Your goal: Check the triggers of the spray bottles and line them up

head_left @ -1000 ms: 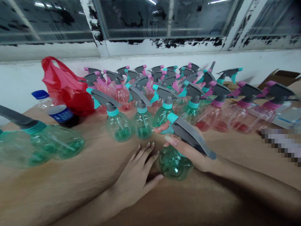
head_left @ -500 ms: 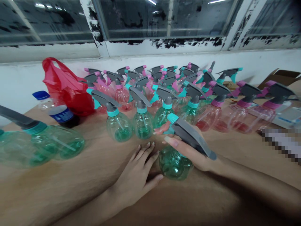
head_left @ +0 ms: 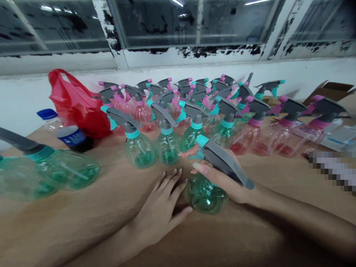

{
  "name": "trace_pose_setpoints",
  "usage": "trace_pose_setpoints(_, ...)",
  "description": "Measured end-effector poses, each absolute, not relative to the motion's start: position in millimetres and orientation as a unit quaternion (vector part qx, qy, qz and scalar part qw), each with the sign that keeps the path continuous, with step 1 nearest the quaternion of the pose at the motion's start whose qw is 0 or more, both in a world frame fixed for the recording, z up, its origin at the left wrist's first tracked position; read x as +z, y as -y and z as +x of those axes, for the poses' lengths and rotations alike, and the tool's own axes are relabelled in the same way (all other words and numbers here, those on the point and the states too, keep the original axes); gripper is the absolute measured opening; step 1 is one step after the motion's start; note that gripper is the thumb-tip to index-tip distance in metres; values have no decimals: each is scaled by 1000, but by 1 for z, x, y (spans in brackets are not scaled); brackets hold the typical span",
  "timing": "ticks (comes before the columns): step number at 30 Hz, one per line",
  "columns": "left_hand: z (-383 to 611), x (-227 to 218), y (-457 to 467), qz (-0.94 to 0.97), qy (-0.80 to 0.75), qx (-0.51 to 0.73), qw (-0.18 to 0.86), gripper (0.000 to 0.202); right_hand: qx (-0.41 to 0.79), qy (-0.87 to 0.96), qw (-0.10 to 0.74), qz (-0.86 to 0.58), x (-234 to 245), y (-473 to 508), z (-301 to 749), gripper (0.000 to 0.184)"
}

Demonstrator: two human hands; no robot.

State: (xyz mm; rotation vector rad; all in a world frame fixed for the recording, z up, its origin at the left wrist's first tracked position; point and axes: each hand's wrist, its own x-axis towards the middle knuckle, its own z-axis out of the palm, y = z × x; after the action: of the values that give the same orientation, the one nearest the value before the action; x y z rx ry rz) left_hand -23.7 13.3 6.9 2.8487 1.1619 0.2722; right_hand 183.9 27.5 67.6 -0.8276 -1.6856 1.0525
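My right hand is wrapped around the neck of a green spray bottle with a grey and teal trigger head. Its index finger reaches forward by the teal trigger, and the nozzle points to the left and away from me. The bottle appears to rest on the wooden table. Flat on the tabletop just left of that bottle lies my left hand, fingers stretched out and holding nothing. Beyond the hands, green spray bottles with some green colour at the bottom stand in a row.
Pink spray bottles stand at the right, with several more bottles behind. More green bottles are at the left. A red plastic bag, a blue-capped bottle, a cardboard box and a blurred-out item lie around.
Both hands and the held spray bottle stay in nearly the same place. The whole view has shifted very slightly.
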Motion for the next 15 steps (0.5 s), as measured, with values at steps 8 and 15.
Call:
trace_pose_setpoints(8,-23,8,-13,924,-372,83,23,56,436,686,473,-339,67,-29,184,21)
trace_pose_setpoints(15,-24,6,-13,924,-370,91,18,56,415,691,475,-353,66,-28,185,24)
